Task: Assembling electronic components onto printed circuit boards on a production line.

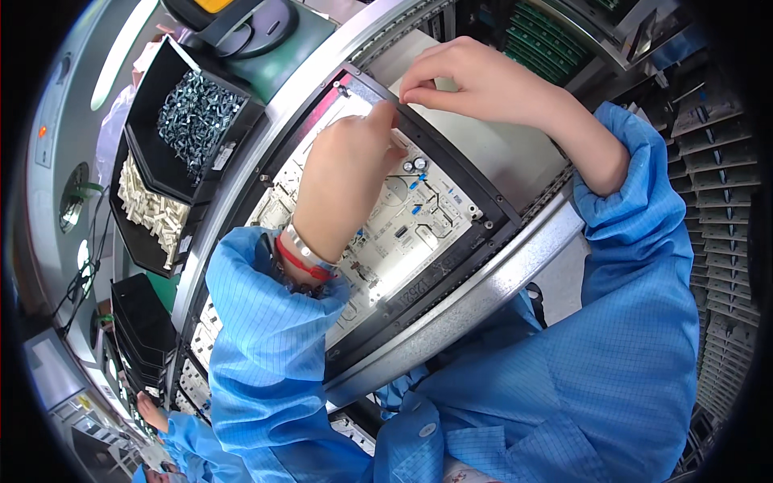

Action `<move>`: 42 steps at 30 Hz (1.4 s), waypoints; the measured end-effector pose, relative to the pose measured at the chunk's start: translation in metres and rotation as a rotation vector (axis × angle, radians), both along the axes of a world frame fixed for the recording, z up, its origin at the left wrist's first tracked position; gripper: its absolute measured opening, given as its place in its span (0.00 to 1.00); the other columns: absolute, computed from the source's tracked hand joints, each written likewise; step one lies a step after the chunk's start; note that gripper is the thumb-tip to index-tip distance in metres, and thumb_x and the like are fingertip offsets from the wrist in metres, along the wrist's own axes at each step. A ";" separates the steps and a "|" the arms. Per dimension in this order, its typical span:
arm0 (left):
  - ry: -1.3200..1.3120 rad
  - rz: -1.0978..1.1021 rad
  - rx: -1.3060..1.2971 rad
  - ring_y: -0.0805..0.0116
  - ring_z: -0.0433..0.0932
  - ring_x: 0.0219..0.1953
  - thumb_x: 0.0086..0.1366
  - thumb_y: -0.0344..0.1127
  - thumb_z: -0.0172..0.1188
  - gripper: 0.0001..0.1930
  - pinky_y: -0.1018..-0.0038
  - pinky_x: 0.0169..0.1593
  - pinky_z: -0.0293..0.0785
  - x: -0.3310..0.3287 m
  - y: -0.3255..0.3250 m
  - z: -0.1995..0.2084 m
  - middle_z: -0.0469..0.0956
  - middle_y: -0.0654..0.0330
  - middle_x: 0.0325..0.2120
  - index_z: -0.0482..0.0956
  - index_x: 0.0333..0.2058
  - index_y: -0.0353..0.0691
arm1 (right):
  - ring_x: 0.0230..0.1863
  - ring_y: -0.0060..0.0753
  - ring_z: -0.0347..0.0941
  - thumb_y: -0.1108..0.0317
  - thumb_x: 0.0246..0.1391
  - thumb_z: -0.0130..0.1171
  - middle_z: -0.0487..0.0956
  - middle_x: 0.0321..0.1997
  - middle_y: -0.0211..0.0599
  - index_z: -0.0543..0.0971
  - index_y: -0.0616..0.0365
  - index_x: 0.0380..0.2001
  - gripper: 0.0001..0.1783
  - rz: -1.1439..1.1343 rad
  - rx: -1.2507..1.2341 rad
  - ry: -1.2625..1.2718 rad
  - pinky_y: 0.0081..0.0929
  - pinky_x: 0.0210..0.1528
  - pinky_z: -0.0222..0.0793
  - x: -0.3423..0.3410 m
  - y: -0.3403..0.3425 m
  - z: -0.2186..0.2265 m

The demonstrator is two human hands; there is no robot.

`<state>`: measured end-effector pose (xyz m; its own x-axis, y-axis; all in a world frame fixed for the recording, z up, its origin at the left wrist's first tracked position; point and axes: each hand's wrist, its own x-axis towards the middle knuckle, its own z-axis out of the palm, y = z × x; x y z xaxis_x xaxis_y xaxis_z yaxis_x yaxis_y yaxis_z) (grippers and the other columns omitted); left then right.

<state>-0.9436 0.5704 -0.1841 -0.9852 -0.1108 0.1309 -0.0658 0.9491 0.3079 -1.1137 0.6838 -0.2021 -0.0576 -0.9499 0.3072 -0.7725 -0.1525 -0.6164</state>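
Note:
A pale circuit board (378,258) lies in a black frame (451,262) in front of me. Blue parts (418,182) and round capacitors (415,164) stand on it. My left hand (346,165) is over the board's upper part, its fingers bent and pressed together. What sits in those fingertips is hidden. Just right of it, my right hand (463,79) hovers near the frame's far edge, thumb and forefinger closed in a pinch. Anything between them is too small to make out.
Black bins on the left hold dark metal parts (197,117) and white connectors (149,201). A metal rail (475,310) runs along the near side. Green boards (547,40) stand upper right; racked boards (717,241) line the right. A co-worker's hand (151,412) shows lower left.

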 end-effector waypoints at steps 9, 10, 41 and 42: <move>-0.156 0.030 -0.142 0.51 0.78 0.32 0.48 0.30 0.66 0.16 0.65 0.34 0.73 -0.006 0.007 0.013 0.78 0.49 0.26 0.70 0.35 0.35 | 0.34 0.42 0.74 0.70 0.51 0.56 0.78 0.31 0.42 0.78 0.63 0.32 0.08 -0.004 -0.018 0.022 0.31 0.38 0.69 0.001 0.002 -0.002; -0.162 0.022 -0.151 0.50 0.77 0.31 0.48 0.29 0.66 0.16 0.64 0.33 0.73 -0.006 0.007 0.013 0.78 0.49 0.26 0.70 0.35 0.35 | 0.34 0.42 0.74 0.70 0.51 0.57 0.78 0.31 0.42 0.78 0.64 0.32 0.08 -0.004 -0.010 0.011 0.31 0.37 0.69 0.001 0.002 -0.001; 0.115 0.395 0.439 0.72 0.73 0.30 0.57 0.20 0.54 0.06 0.78 0.38 0.68 0.164 0.000 0.082 0.77 0.57 0.29 0.73 0.34 0.30 | 0.21 0.30 0.66 0.69 0.51 0.54 0.73 0.21 0.32 0.74 0.57 0.20 0.08 0.476 -0.387 -0.164 0.27 0.23 0.61 0.115 0.056 0.032; 0.076 0.556 0.433 0.73 0.74 0.32 0.56 0.19 0.52 0.07 0.79 0.39 0.68 0.198 0.007 0.092 0.77 0.57 0.30 0.73 0.35 0.30 | 0.22 0.31 0.68 0.65 0.50 0.58 0.73 0.22 0.32 0.76 0.57 0.23 0.08 0.579 -0.476 -0.247 0.29 0.24 0.65 0.155 0.049 0.033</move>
<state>-0.7455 0.5778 -0.0920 -0.7572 -0.6526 0.0273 -0.4687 0.5720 0.6731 -0.9585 0.7331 -0.1693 0.2863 -0.6193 0.7311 -0.3392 -0.7791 -0.5271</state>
